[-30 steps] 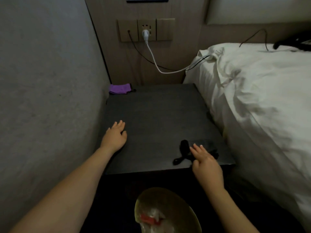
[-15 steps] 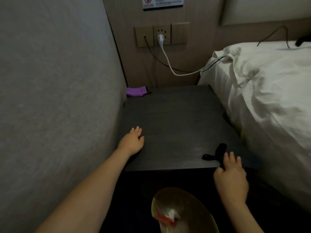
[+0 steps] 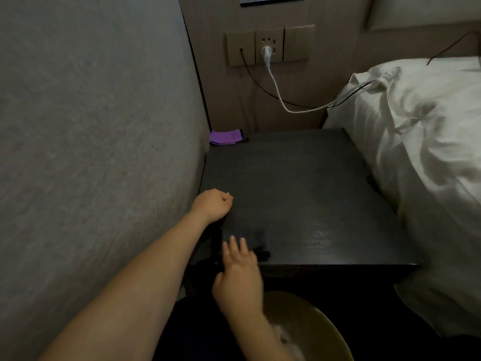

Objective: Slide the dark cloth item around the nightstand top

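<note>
Nearest, a round bin [image 3: 320,332] with pale rubbish in it stands on the floor just below the front edge of the dark bedside table [image 3: 312,191]. Above the bin, the right hand [image 3: 240,277] reaches over that front edge with its fingers straight and spread, flat on the tabletop; it holds nothing. Just beside its fingertips lies a small black thing [image 3: 261,252], blurred, close to the table's near left corner and still on the surface, so by the look of it the sweep toward the edge is well along but the thing has not yet gone over into the bin. Further in, the left hand [image 3: 212,204] rests on the table's left side by the wall with its fingers curled under, and no object shows in it. At the far left corner a folded purple cloth [image 3: 225,137] remains on the table. Beyond, a white plug [image 3: 266,52] sits in the wall socket, its cable running to the bed [image 3: 429,152] on the right.
</note>
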The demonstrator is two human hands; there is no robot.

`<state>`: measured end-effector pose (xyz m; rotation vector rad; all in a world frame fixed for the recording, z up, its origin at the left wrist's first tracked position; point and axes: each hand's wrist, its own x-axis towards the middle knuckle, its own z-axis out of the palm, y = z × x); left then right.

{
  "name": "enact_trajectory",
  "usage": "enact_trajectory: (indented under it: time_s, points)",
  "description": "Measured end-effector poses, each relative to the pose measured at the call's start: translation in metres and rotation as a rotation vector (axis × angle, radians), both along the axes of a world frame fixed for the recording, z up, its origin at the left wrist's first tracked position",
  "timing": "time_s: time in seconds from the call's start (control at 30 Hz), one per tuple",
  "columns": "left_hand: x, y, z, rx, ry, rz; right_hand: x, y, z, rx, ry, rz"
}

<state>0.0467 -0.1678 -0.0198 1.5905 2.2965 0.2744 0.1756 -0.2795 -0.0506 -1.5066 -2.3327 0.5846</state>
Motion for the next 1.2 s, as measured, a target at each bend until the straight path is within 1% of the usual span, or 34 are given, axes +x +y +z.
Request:
enact_trajectory:
  time_s: [0.17, 0.23, 0.3, 0.37, 0.53, 0.6, 0.63, 0.73, 0.83, 1.0, 1.1, 1.2]
  points:
    - [-0.009, 0.008, 0.004, -0.019, -0.021, 0.013, -0.027, -0.008, -0.001, 0.023, 0.007, 0.188]
    - [-0.010, 0.010, 0.006, -0.026, -0.033, 0.021, -0.025, -0.006, -0.003, 0.018, 0.002, 0.232]
    - [-0.010, 0.011, 0.005, -0.013, -0.038, 0.030, -0.019, -0.001, -0.010, 0.018, 0.027, 0.330]
    - [-0.009, 0.010, 0.004, 0.004, -0.037, 0.046, -0.016, 0.003, -0.008, -0.049, 0.042, 0.438]
    - [-0.006, 0.007, 0.005, 0.004, -0.047, 0.072, -0.031, 0.007, -0.003, -0.086, 0.048, 0.512]
    - [-0.003, 0.006, 0.004, 0.005, -0.036, 0.072, -0.029, 0.008, -0.007, -0.047, 0.058, 0.531]
    - [-0.003, 0.005, 0.003, 0.009, -0.030, 0.069, -0.024, 0.007, -0.012, 0.020, 0.056, 0.516]
    - [-0.005, 0.003, -0.005, 0.037, -0.043, 0.078, -0.002, 0.003, -0.009, 0.008, 0.093, 0.429]
    - [-0.007, 0.002, -0.012, 0.083, -0.044, 0.090, 0.027, 0.005, -0.013, 0.054, 0.068, 0.332]
    - [0.011, -0.015, -0.036, 0.264, 0.072, 0.084, 0.096, 0.026, -0.020, 0.102, 0.027, 0.159]
    - [0.014, -0.018, -0.047, 0.325, 0.097, 0.064, 0.139, 0.037, -0.018, 0.142, -0.017, 0.013]
    - [0.015, -0.018, -0.047, 0.314, 0.095, 0.052, 0.181, 0.050, -0.023, 0.182, -0.029, -0.167]
